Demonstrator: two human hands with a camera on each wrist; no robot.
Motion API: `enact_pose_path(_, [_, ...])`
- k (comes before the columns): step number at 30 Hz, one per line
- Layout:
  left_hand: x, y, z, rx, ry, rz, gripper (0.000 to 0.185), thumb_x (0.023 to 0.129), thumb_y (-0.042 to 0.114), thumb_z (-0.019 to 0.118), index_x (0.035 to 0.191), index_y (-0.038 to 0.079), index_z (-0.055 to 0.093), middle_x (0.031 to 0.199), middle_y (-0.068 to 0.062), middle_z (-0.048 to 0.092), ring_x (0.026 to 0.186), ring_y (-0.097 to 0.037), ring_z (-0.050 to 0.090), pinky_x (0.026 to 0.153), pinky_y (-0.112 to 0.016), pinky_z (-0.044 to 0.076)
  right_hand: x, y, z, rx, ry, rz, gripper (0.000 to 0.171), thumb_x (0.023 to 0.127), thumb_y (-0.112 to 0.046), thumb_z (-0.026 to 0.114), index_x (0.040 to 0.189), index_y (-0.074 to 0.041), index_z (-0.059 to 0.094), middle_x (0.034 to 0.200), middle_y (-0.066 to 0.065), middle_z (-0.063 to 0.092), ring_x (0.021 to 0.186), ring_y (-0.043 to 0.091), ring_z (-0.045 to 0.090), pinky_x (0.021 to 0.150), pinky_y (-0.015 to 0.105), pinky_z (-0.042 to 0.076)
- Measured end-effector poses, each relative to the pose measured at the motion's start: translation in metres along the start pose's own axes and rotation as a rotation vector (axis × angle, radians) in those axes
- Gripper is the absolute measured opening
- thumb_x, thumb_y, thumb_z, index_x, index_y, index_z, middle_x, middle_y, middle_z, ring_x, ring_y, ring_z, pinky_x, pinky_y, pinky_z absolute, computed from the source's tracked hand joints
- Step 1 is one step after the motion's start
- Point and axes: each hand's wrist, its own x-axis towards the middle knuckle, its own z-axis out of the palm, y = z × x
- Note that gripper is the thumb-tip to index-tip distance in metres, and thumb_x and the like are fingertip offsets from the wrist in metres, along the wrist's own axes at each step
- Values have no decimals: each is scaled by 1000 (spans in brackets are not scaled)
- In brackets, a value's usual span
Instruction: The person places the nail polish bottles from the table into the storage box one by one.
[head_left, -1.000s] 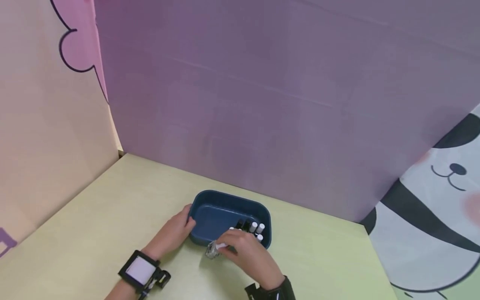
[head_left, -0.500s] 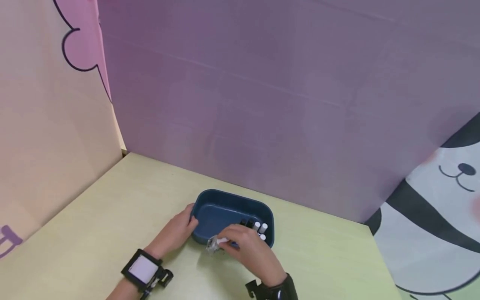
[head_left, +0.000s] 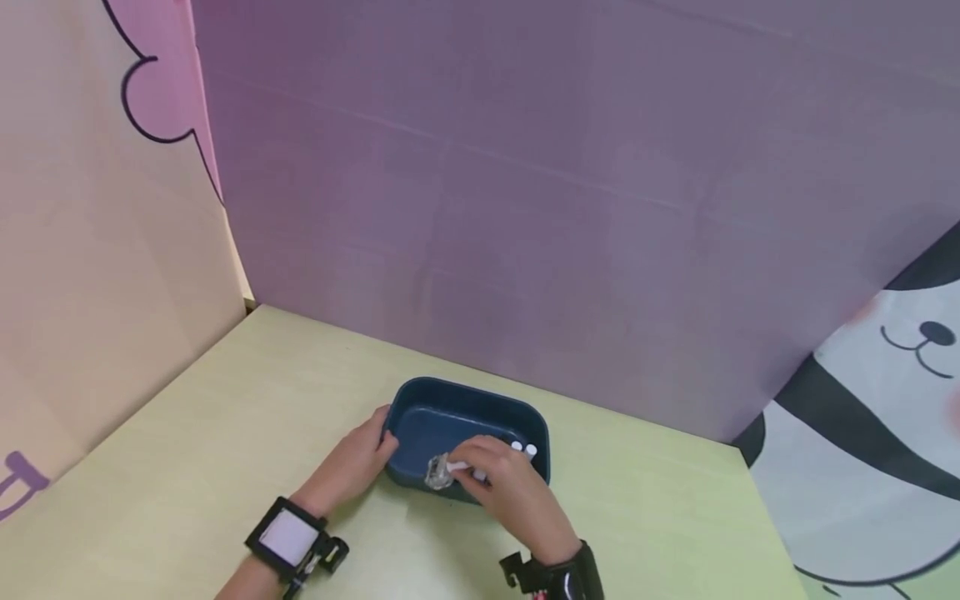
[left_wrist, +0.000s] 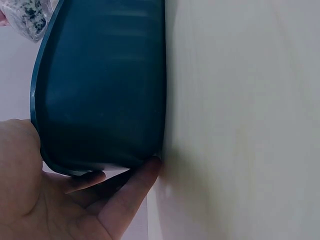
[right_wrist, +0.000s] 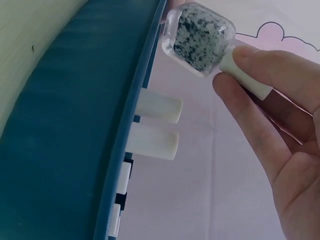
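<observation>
Blue tub [head_left: 427,425] held white-capped bottles [head_left: 523,451], your left hand [head_left: 352,463] gripped its rim, your right hand [head_left: 502,483] pinched a glitter bottle [head_left: 438,472] by its cap

Two bare hands and forearms; no sleeves are seen.

Left hand [head_left: 352,462]: bare, no rings or gloves shown. At the wrist a black strap is worn, to which a square black-framed device [head_left: 286,537] with a pale, glossy face is fixed; a small black block with a metallic fitting is attached at its lower right corner.

Right hand [head_left: 510,492]: bare, nails short and unpainted in the right wrist view. At the wrist a broad black band [head_left: 558,579] is worn, with a black bracket projecting on its left side.
</observation>
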Motion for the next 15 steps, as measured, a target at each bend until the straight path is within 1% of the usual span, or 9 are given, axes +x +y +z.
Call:
enact_pose_path(5, [1, 1, 0, 0, -1, 1, 50, 100, 14, 47, 147, -2, 40, 133, -20, 59, 101, -21, 58, 96, -48, 48, 0, 4, -1, 0, 4, 32, 14, 87, -12, 75, 100, -16, 75, 102, -7, 70, 92, 4, 64, 78, 15, 52])
enact_pose_path(8, [2, 0, 0, -3, -3, 2, 50, 100, 14, 47, 147, -2, 40, 132, -19, 60, 98, -20, 57, 94, -47, 48, 0, 7, 0, -9, 21, 35, 14, 87, -12, 75, 100, -16, 75, 103, -7, 70, 93, 5, 65, 79, 15, 52])
enact_pose_path(10, [1, -1, 0, -5, -3, 2, 50, 101, 15, 47, 147, -2, 40, 132, -19, 59, 100, -21, 57, 95, -47, 48, -1, 9, 0, -17, 39, 35, 14, 87, -12, 75, 100, -16, 75, 103, -6, 70, 93, 5, 65, 79, 15, 52])
enact_pose_path(12, [2, -1, 0, -2, -5, 3, 50, 101, 15, 46, 147, -1, 40, 135, -20, 58, 107, -22, 58, 98, -48, 47, -2, 10, 1, -24, 56, 41, 15, 87, -12, 75, 101, -16, 75, 103, -7, 70, 94, 5, 64, 79, 16, 52])
enact_pose_path(15, [1, -2, 0, 2, -6, 5, 50, 101, 15, 46, 147, -1, 40, 136, -21, 57, 108, -23, 58, 98, -49, 46, -3, 12, 1, -21, 70, 61, 17, 86, -11, 75, 102, -16, 75, 104, -7, 69, 94, 5, 64, 78, 19, 52])
